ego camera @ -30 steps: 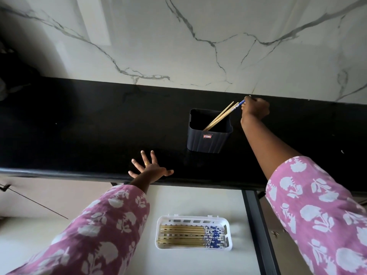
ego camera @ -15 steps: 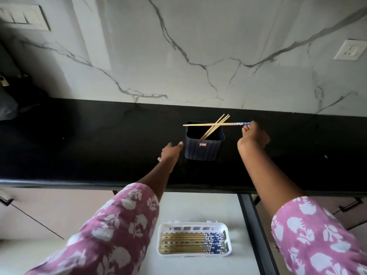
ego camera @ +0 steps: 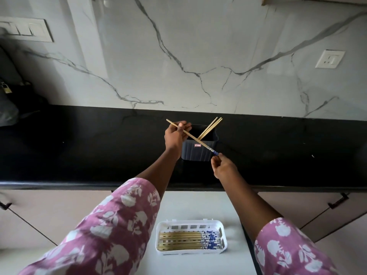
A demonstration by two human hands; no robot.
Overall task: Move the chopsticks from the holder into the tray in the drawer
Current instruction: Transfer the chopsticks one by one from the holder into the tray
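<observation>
A dark ribbed holder (ego camera: pixel 198 152) stands on the black counter (ego camera: pixel 79 147) with three chopsticks (ego camera: pixel 211 127) leaning out to the right. One wooden chopstick (ego camera: pixel 195 138) with a blue patterned end is held slanted across the holder's front. My left hand (ego camera: pixel 175 135) pinches it near the plain tip, and my right hand (ego camera: pixel 222 166) pinches the blue end. Below, in the open drawer (ego camera: pixel 198 203), a white tray (ego camera: pixel 164 229) holds several chopsticks (ego camera: pixel 186 240) lying side by side, blue ends to the right.
A marble wall rises behind the counter, with a switch panel (ego camera: pixel 25 29) at the left and a socket (ego camera: pixel 329 58) at the right. A dark bag with a padlock (ego camera: pixel 8 100) sits at the far left. Cabinet handles (ego camera: pixel 338 201) flank the drawer.
My left hand rose from beside the holder and took the chopstick's plain end. My right hand drew its blue end down towards me, so the chopstick now slants instead of lying level.
</observation>
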